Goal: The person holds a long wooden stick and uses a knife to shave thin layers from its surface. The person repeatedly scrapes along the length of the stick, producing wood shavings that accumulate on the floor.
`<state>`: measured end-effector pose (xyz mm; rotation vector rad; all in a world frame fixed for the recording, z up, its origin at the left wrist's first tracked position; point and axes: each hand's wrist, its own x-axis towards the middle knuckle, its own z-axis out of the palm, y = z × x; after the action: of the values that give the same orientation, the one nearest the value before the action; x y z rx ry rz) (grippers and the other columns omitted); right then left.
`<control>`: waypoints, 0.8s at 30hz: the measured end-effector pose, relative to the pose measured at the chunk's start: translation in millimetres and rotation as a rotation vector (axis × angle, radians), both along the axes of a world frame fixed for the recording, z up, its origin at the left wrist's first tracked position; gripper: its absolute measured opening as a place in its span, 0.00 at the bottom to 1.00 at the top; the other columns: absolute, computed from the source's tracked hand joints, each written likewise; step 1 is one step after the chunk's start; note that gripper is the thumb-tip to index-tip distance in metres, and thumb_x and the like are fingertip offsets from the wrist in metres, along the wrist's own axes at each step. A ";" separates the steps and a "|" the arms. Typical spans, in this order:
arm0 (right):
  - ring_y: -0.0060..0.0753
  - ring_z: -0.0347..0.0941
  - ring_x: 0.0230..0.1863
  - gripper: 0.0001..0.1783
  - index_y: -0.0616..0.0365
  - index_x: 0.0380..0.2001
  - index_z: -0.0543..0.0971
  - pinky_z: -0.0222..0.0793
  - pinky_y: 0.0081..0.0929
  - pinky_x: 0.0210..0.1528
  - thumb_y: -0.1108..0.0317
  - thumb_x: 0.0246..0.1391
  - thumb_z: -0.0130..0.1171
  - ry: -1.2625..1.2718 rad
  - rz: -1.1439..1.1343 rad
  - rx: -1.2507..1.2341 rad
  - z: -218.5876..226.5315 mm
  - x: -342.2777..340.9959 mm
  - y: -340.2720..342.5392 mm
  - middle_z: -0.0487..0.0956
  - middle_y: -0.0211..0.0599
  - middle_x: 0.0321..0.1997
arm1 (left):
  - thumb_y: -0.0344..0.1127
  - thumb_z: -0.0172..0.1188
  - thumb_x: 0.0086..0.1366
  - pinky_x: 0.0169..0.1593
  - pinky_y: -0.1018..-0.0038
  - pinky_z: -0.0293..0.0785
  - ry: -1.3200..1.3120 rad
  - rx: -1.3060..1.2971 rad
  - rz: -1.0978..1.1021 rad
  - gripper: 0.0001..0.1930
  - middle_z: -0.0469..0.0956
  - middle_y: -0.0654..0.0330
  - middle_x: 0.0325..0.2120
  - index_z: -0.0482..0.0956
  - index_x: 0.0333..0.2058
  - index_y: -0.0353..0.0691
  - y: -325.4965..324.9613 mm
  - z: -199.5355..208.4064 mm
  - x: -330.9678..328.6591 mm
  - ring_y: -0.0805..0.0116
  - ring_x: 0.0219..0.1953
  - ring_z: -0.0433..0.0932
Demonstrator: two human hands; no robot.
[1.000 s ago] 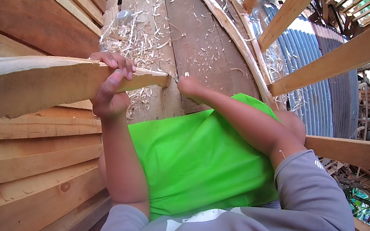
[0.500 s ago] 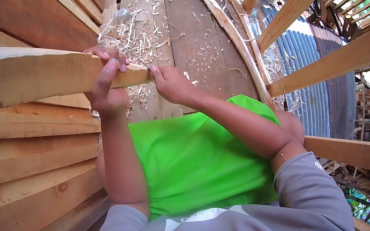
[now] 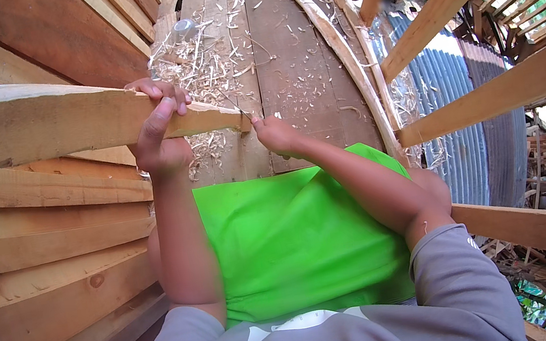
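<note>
A long, thick wooden beam [image 3: 42,129] with a curved, pale upper edge comes in from the left and ends in front of me. Near that end my left hand [image 3: 161,128] is closed around it, fingers over the far side and thumb on top. My right hand [image 3: 276,135] is closed in a fist just beyond the beam's tip. From the right fist a thin dark blade [image 3: 238,108] slants up across the tip; its handle is hidden in the fingers. Green cloth [image 3: 299,238] covers my lap.
Pale wood shavings [image 3: 197,60] litter the plank floor [image 3: 281,46], with a small clear cup [image 3: 184,28] among them. Stacked boards [image 3: 47,244] rise at the left. A long bent pole [image 3: 329,31], wooden rails [image 3: 492,98] and corrugated metal sheets [image 3: 461,132] lie to the right.
My right hand has moved right and slightly toward me, off the beam's end, so more of the blade and the tip shows. My left hand keeps its hold; the beam sits slightly lower in view.
</note>
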<state>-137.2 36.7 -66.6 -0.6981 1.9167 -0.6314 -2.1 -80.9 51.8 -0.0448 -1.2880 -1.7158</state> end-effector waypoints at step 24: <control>0.58 0.74 0.42 0.32 0.67 0.42 0.77 0.66 0.49 0.50 0.52 0.68 0.28 0.118 0.046 -0.274 -36.9 -8.4 0.5 0.78 0.58 0.36 | 0.30 0.54 0.53 0.43 0.67 0.65 -0.015 0.018 0.059 0.12 0.67 0.59 0.26 0.67 0.37 0.39 5.6 4.6 -10.0 0.68 0.30 0.67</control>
<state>-145.6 37.2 -103.5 -0.9681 1.9350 -0.8501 -12.1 -75.4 56.3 0.0169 -1.2723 -1.6800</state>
